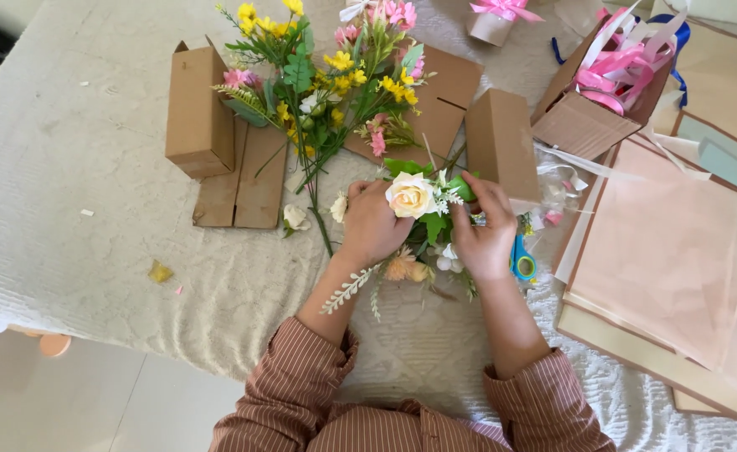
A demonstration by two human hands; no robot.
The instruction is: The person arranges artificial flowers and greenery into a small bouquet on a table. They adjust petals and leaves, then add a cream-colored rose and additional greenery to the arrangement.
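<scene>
at centre we see a small bunch of artificial flowers [418,219], crowned by a cream rose [411,196], held just above the pale textured tablecloth [75,167] between both hands. the left hand [372,224] is curled closed around the stems from the left, its fingers pressed together on the bunch; the right hand [483,230] closes on it from the other side, fingertips pinching the green leaves beside the rose. we judge this two-sided hold steadies the loose stems so the rose faces upward. a white leafy sprig [349,290] and a peach bloom [402,268] trail out beneath the wrists.

just right of the right hand lies a pair of blue-handled scissors [522,261] — mostly hidden behind the hand, so the blades cannot be made out. behind the bunch lies a spray of yellow and pink flowers [326,75], spread over flat cardboard pieces [238,180] and lying between two upright cardboard boxes [199,109]. further right an open box of pink ribbons [615,71] sits near a stack of translucent pink wrapping sheets [670,251], cut off by the frame edge. the stems inside the grip are hidden — how many are held we cannot tell.
</scene>
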